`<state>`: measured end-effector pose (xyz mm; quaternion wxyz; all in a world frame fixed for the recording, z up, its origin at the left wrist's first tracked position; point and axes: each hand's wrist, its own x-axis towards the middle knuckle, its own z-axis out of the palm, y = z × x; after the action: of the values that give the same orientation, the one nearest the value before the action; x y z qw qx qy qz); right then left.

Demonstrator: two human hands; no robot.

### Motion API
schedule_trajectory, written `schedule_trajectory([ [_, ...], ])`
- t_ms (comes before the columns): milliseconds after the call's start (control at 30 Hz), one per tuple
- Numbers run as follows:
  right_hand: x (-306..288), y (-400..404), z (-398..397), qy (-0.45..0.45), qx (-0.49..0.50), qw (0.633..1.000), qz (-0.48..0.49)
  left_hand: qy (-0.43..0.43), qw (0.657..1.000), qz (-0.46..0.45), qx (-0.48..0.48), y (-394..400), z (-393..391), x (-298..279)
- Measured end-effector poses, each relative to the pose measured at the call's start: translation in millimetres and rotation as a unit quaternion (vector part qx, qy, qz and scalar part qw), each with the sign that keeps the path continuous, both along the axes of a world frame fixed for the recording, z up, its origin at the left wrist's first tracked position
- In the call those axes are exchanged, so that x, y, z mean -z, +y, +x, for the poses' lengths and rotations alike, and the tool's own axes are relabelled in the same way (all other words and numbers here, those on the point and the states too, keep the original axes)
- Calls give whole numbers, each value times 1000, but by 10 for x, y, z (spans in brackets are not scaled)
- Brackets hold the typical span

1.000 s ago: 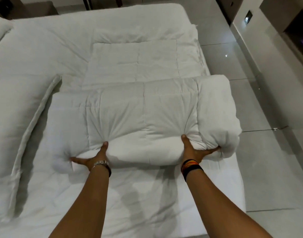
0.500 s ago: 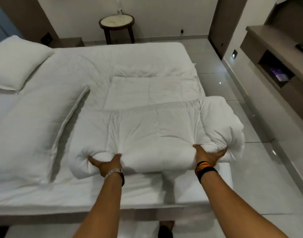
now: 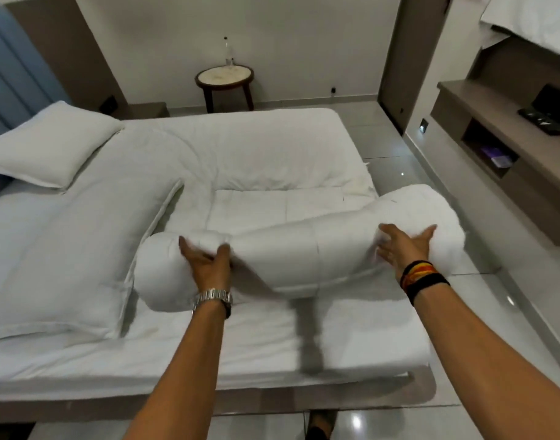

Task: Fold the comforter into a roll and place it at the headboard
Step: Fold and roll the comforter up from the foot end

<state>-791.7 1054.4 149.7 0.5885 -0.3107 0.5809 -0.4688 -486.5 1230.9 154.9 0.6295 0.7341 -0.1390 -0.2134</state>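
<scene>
The white quilted comforter (image 3: pixel 304 249) lies across the foot half of the bed (image 3: pixel 208 350), wound into a thick roll. Its unrolled remainder stretches flat toward the far side. The roll's right end (image 3: pixel 431 211) bulges past the bed's right edge. My left hand (image 3: pixel 205 265) pinches the roll near its left end, thumb and fingers dug into the fabric. My right hand (image 3: pixel 402 246) rests on the right part of the roll with its fingers spread. The blue padded headboard (image 3: pixel 5 90) is at the far left.
A white pillow (image 3: pixel 50 144) sits by the headboard, and a long folded white cover (image 3: pixel 66 249) lies left of the roll. A round side table (image 3: pixel 224 79) with a bottle (image 3: pixel 229 52) stands beyond the bed. A wall shelf unit (image 3: pixel 494 128) lines the right, across shiny floor tiles (image 3: pixel 399 173).
The view has pulled back and risen. The roll has turned further away from me, and both hands have shifted from its near underside up onto it; my right hand has opened flat.
</scene>
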Motion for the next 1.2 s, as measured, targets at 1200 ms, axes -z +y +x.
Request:
schedule_trajectory([
  [1200, 2052, -1816, 1685, 147, 131, 969, 148, 201, 951, 168, -165, -2574, 507, 2118],
])
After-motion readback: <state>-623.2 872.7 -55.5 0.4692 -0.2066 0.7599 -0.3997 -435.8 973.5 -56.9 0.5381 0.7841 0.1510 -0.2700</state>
